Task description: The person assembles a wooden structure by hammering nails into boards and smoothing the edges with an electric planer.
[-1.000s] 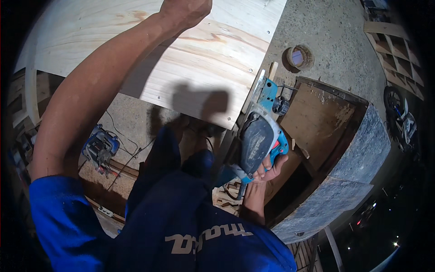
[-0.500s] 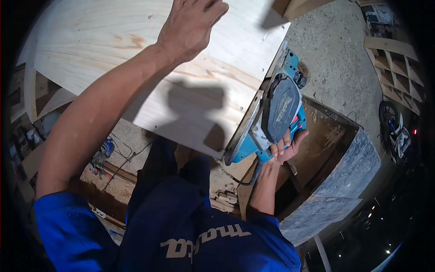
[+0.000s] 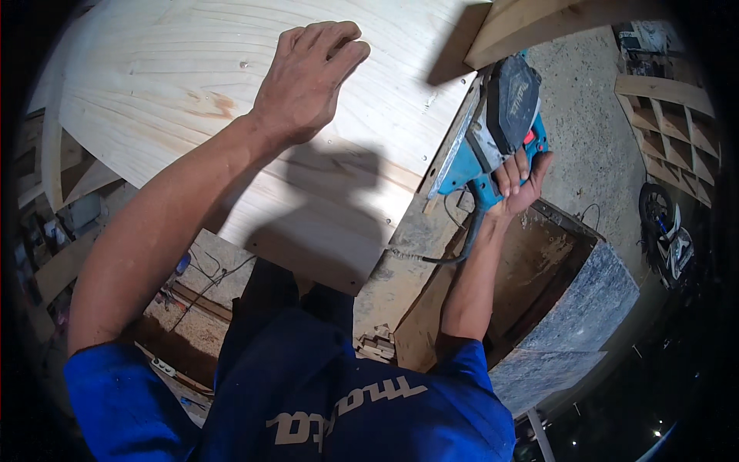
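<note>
A pale plywood panel [image 3: 185, 100] with screw heads along its edges lies before me. My left hand [image 3: 308, 81] rests on top of it, fingers slightly bent and holding nothing. Along the panel's right edge stands a blue and black electric hand planer [image 3: 514, 104], turned on its side with its sole toward that edge. My right hand [image 3: 519, 181] is wrapped round the planer's rear handle, beside a red switch. From the handle a black power cord [image 3: 462, 250] curves back toward the panel's near corner.
A wooden board [image 3: 554, 27] juts in at the upper right, close to the planer's front. Below my right forearm is an open wooden box [image 3: 531, 266] with grey sheets on its side. Farther right are a wooden lattice frame [image 3: 670, 127] and a motorcycle [image 3: 668, 231]. Wood offcuts [image 3: 377, 344] lie near my legs.
My right hand has pushed the planer forward along the panel's edge, away from me. My left hand appears slightly lower in view, still on the panel.
</note>
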A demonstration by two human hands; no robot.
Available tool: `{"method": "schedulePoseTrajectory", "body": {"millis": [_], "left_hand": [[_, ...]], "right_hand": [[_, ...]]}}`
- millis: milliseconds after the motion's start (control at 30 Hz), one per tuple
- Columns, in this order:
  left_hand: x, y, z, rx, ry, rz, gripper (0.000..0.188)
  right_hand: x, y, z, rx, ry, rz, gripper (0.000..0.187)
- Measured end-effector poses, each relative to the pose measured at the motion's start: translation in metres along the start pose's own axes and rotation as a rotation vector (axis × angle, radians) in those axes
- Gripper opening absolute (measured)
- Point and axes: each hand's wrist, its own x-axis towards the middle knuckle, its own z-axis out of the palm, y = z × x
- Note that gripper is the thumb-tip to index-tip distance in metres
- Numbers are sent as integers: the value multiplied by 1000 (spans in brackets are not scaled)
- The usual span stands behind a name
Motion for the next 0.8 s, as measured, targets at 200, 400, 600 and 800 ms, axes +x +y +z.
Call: {"method": "schedulePoseTrajectory", "body": {"millis": [200,400,600,800], "left_hand": [[3,-1,-4,-12,3,13,35],[2,8,0,9,49,45,37],[-1,1,4,47,105,109,41],[-2,6,4,-6,53,66,42]], "right_hand": [[-12,3,-10,30,-44,-28,63],[-142,14,33,-442,393,-108,47],[-257,49,49,-1813,886,105,32],[-333,76,63,-2078,1090,228,35]]}}
